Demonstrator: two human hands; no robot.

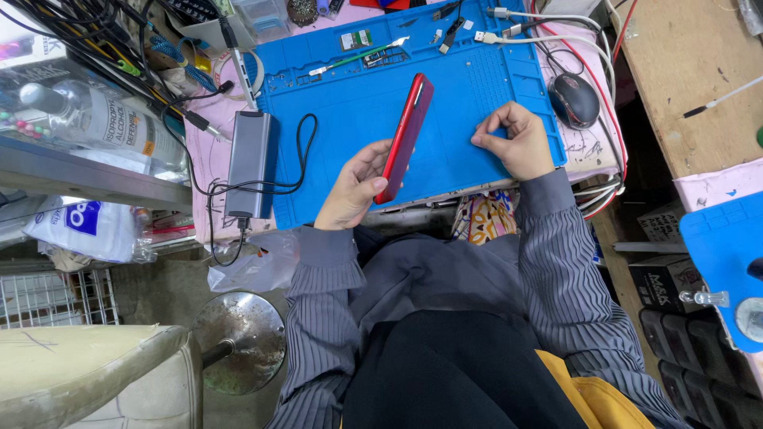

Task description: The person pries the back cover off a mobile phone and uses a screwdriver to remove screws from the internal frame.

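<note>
**Over the blue mat: phone held on edge**

Between left hand (354, 189) fingers, clamped, a red phone (405, 137) is standing tilted on edge, seemingly for inspection. Right hand (513, 141) fingertips are pinching together, pressing on the blue mat (350, 103), possibly lifting something tiny. Mouse (574, 100) lying nearby.

One red phone (404, 137) stands on edge near the middle of the frame. Two blue mats: one large mat (358, 95) at upper centre, one second mat (723, 246) at the right edge. One black mouse (574, 100), one grey power bank (249, 163), one clear bottle (95, 119) at upper left.
</note>
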